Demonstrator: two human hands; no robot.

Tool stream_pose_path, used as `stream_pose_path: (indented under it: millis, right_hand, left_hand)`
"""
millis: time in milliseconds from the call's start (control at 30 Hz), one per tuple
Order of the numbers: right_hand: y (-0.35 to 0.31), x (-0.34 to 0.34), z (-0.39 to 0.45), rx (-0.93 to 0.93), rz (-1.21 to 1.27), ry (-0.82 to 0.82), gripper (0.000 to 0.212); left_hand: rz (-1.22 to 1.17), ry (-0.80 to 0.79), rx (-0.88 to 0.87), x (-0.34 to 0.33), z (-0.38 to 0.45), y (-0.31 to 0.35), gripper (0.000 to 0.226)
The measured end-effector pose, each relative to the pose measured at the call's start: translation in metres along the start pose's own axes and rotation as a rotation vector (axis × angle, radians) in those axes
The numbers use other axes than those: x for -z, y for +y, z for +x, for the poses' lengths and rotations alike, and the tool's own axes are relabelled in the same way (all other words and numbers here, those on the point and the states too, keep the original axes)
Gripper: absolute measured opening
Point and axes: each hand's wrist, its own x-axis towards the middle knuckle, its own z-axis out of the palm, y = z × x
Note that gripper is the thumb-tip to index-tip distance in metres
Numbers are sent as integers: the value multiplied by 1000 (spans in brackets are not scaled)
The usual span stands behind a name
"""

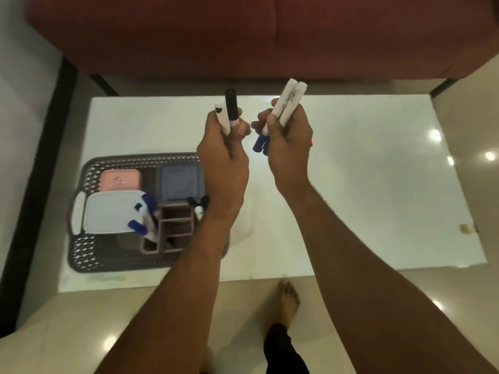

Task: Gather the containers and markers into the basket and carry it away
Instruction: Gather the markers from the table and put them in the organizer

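The dark grey perforated plastic basket [89, 238] sits on the white glossy tabletop [378, 184] toward its left edge, close to the near edge. Inside it lie three lidded containers: a pink rectangular one [120, 180] at the far left, a grey-blue square one [180, 183] beside it toward the middle of the tabletop, and a white rectangular one [108, 215] nearer the person against the basket's left wall. Next to the white one stands a mauve plastic organiser with several open compartments [175, 228]; two blue-capped white markers [144, 211] lean at its left side, and black-capped markers [201, 205] show at its far right corner, their number hard to tell behind the forearm. Above the tabletop, over the basket's right end, the left hand [225, 157] is curled round two white markers, one with a black cap [231, 106] pointing up. Just beside it, not touching, the right hand [287, 147] grips two white markers with blue caps [289, 102], caps pointing down. Beyond the far edge stands a dark red sofa [243, 36]. One bare foot [289, 298] rests on the beige tiled floor [81, 319] below the near edge.
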Motion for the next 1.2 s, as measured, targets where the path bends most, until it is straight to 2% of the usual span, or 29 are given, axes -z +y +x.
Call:
stream_pose_path:
  millis: [167, 233, 400, 600, 833, 1033, 1200]
  right_hand:
    - [-11, -63, -47, -62, 30, -189, 22]
    - [-9, -80, -66, -114, 76, -261, 24]
    - [5, -105, -96, -190, 15, -428, 28]
    - [19, -110, -94, -224, -174, -509, 30]
    - [22, -110, -79, -225, -272, -735, 24]
    - [24, -114, -72, -223, -278, -924, 24]
    - [30, -114, -64, -261, -272, -923, 27]
  left_hand:
    - [76, -120, -18, 100, -6, -12, 13]
    - [28, -162, -10, 135, -12, -20, 11]
    - [-122, -207, 109, 183, -34, -49, 19]
    - [-250, -252, 244, 194, -52, -75, 18]
    - [-234, -357, 379, 195, -75, -96, 28]
    - [-214, -373, 356, 193, -81, -105, 29]
    - [-170, -381, 336, 185, -79, -116, 31]
